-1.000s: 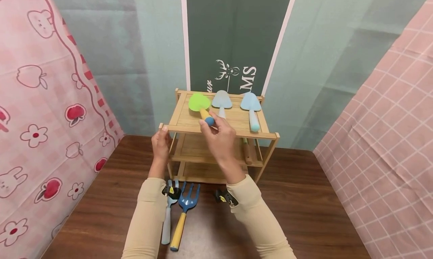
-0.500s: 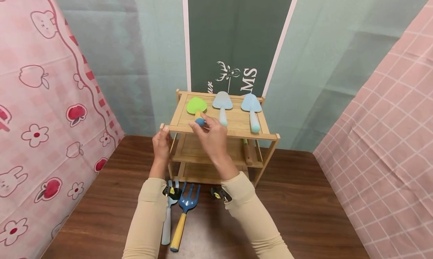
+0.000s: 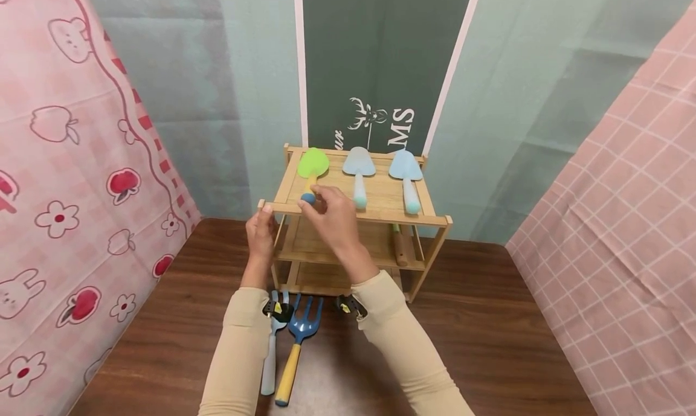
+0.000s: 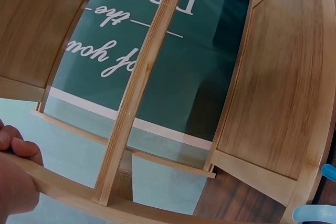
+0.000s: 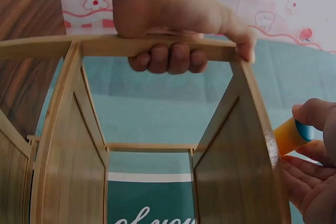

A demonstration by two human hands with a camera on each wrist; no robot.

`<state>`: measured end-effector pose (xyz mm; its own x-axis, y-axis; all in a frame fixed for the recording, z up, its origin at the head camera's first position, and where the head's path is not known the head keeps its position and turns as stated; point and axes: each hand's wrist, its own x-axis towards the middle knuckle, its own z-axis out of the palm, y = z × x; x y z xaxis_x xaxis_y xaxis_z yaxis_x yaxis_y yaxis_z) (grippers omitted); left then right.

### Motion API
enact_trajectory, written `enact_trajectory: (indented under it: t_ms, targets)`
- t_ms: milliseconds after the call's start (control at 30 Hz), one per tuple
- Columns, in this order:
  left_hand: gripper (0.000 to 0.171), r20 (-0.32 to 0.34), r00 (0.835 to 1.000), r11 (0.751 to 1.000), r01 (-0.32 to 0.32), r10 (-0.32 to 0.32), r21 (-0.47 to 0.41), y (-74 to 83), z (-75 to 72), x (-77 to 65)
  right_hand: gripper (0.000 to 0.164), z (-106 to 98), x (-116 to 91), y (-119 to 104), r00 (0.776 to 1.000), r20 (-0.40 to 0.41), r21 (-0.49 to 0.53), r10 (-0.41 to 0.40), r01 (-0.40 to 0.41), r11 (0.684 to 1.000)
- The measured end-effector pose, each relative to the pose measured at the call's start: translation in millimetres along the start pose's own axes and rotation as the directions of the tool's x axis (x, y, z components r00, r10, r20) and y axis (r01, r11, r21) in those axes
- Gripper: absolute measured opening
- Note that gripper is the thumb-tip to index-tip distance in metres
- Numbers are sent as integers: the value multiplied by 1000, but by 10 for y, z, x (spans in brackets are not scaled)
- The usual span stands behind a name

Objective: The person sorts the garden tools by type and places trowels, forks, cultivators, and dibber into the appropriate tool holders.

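My right hand (image 3: 334, 220) pinches the yellow handle of a small garden trowel near its blue end. The trowel's lime green blade (image 3: 313, 162) points back over the left part of the top shelf on a wooden rack (image 3: 375, 215). In the right wrist view the thumb and fingers hold the yellow handle (image 5: 289, 139) beside the shelf edge. My left hand (image 3: 261, 235) grips the rack's left front post, and its curled fingers (image 5: 178, 59) show around the wood. A pale grey trowel (image 3: 359, 163) and a light blue trowel (image 3: 405, 167) lie on the same shelf.
On the dark wooden table (image 3: 478, 319), before the rack, lie a blue hand fork (image 3: 304, 326) with a yellow handle and a pale grey fork (image 3: 269, 361). A brown wooden handle (image 3: 400, 247) rests on the middle shelf at right. Printed cloths hang around the table.
My right hand has moved left with the green trowel, bringing it toward the left side of the top shelf, and its blade now points more straight back. My left hand stays on the post.
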<state>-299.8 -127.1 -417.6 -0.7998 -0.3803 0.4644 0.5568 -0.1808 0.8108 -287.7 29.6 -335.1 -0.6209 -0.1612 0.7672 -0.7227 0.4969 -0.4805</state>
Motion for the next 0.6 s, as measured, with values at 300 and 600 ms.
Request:
enact_trajectory:
  t_ms: [300, 600]
  targets:
    - [40, -2, 1000, 1000, 14, -14, -15, 19, -11, 4, 31, 61, 75, 33, 993, 39, -140, -110, 114, 984]
    - [40, -11, 1000, 1000, -17, 17, 15, -35, -14, 9, 32, 39, 138, 48, 986, 155, -161, -66, 91, 983]
